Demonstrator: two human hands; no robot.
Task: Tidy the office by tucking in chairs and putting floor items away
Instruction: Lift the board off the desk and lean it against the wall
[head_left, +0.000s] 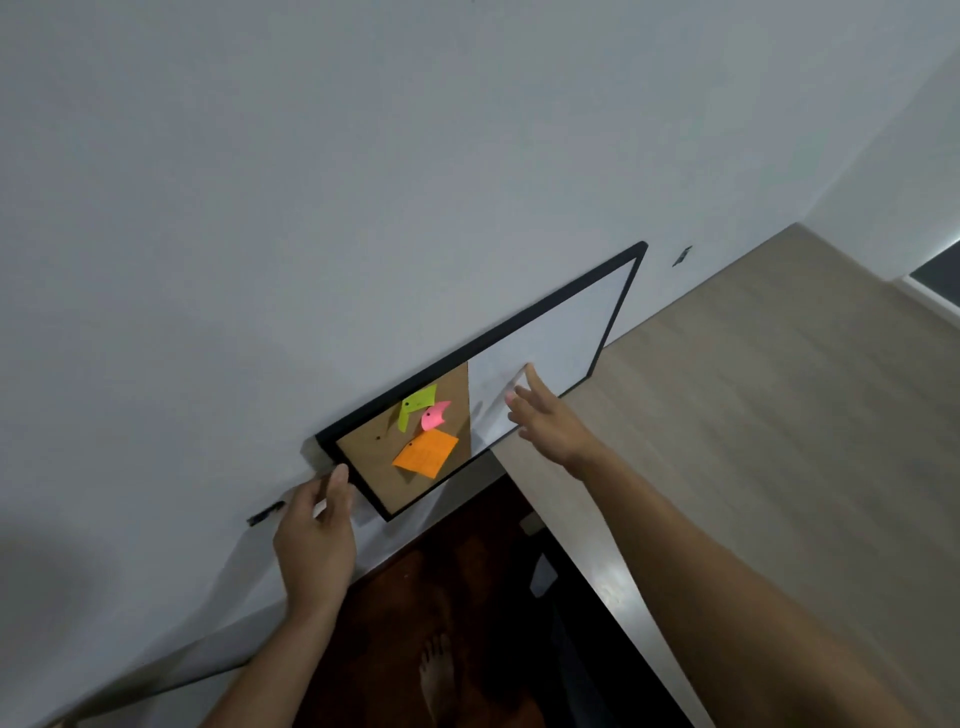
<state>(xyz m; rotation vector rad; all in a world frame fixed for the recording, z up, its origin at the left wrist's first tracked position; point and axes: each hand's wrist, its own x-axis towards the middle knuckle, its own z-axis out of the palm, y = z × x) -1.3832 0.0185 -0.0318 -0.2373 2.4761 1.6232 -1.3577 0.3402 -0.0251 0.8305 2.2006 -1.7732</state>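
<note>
left grip (317, 540): arm raised, fingers loosely bent | right grip (550, 423): arm outstretched, fingers straight, spread

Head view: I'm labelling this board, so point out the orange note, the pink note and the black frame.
orange note (426, 454), head view, centre of the sheet.
pink note (434, 415), head view, middle of its curled face.
black frame (519, 325), head view, middle of its upper bar.

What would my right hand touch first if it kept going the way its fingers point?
The white panel of the board. The right hand aims its straight fingers at it, and the longest fingertip looks almost on the surface, though depth is hard to judge here.
</note>
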